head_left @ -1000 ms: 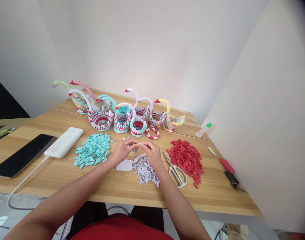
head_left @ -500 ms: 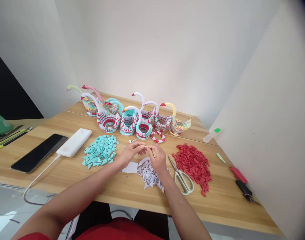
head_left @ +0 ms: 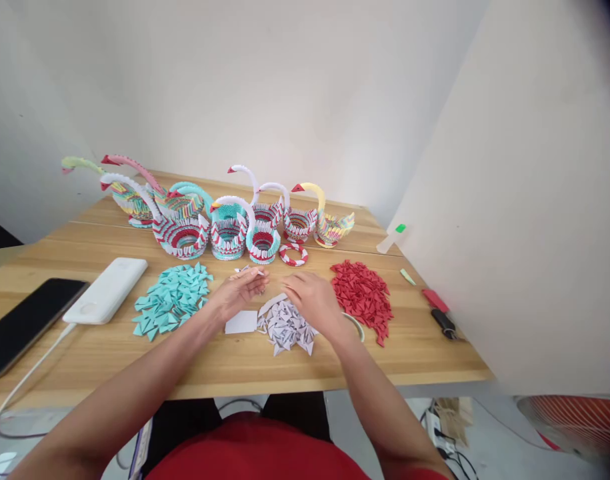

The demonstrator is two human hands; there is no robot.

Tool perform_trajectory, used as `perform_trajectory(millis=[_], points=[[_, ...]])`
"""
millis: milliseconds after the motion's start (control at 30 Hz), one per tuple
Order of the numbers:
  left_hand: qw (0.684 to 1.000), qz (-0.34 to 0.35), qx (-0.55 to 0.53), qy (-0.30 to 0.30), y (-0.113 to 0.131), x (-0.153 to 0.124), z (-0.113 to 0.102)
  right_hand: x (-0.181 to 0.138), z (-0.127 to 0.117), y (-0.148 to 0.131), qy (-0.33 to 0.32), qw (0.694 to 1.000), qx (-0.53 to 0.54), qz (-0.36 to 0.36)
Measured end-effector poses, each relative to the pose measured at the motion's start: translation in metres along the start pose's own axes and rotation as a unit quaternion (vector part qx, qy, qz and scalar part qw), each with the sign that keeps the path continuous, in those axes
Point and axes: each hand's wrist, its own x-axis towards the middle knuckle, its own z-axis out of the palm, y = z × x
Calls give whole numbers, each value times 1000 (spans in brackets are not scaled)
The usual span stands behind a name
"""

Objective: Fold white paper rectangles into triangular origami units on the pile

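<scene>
My left hand (head_left: 242,291) is raised above the wood table, thumb and forefinger pinching a small white paper piece (head_left: 260,272). My right hand (head_left: 312,300) is palm down over the pile of white folded paper triangles (head_left: 289,327), fingers stretched leftward and nothing visible in them; its thumb is hidden. Just below its fingertips, a white paper strip (head_left: 273,305) lies at the pile's upper left edge. Beside the pile is a flat white paper rectangle (head_left: 241,322). A few more white pieces lie behind my left hand, partly covered by it.
Several folded-paper swans (head_left: 185,233) stand at the back, with a red-and-white paper ring (head_left: 293,254) before them. Turquoise triangles (head_left: 172,300) are piled left, red ones (head_left: 362,297) right. Scissors (head_left: 353,325) are mostly behind my right wrist. A power bank (head_left: 106,290) and phone (head_left: 32,323) lie left.
My hands have parted from where they met over the table. The left keeps a white piece; the right has come down over the white pile, covering most of the scissors. The view has shifted rightward.
</scene>
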Motion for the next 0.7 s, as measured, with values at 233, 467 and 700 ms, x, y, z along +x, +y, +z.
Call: perform_trajectory(millis=[233, 467, 700], points=[[1000, -1, -19, 9, 2, 0, 1, -100, -26, 50, -37, 977, -115, 177], [999, -19, -44, -1, 2, -1, 1, -142, 4, 68, -77, 960, -122, 239], [998, -28, -53, 5, 4, -1, 4, -117, -15, 37, -26, 945, 48, 321]])
